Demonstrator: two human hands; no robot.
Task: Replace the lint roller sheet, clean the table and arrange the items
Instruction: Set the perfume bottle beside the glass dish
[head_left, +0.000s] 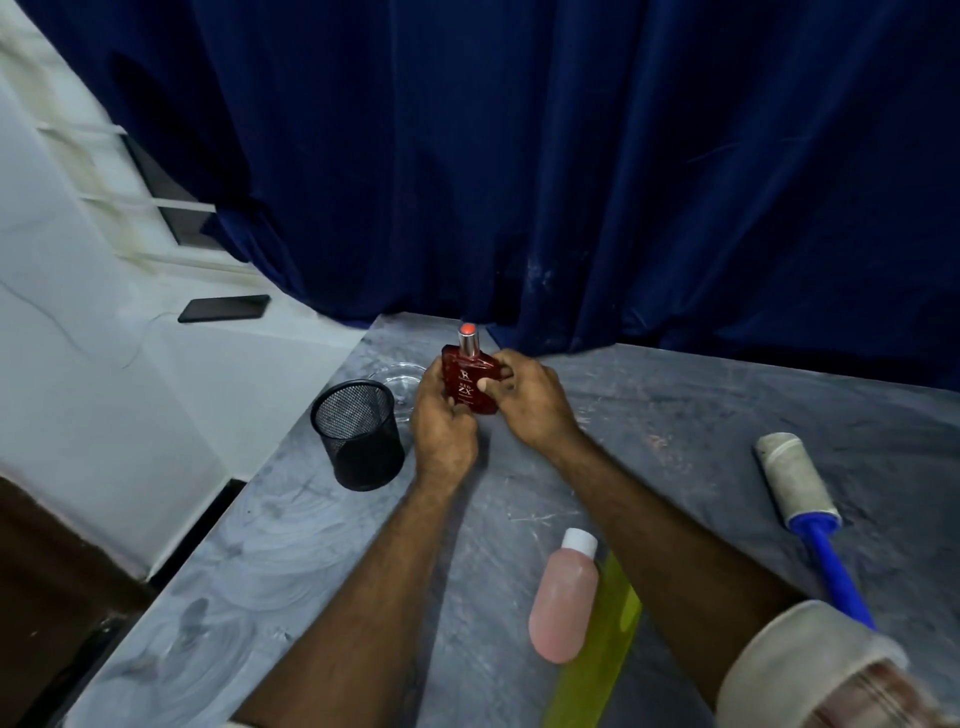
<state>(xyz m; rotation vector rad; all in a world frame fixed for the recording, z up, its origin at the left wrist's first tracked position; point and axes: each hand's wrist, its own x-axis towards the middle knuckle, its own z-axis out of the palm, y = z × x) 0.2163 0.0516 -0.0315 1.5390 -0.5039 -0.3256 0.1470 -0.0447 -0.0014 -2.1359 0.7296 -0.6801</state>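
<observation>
**Both hands on the red perfume bottle**

The red perfume bottle (470, 382) stands upright, cap up, just right of the black mesh cup (358, 436). The left hand (441, 415) curls round its left side and the right hand (530, 400) grips its right side, thumb on the label. Whether its base touches the grey table (260, 571) cannot be told. A clear glass dish (400, 379) sits just behind the cup. The lint roller (802, 499) lies flat well right of the cup, blue handle toward the person. A pink bottle (563, 597) lies on its side nearer the person, right of the cup, beside a yellow-green strip (597, 654)
</observation>
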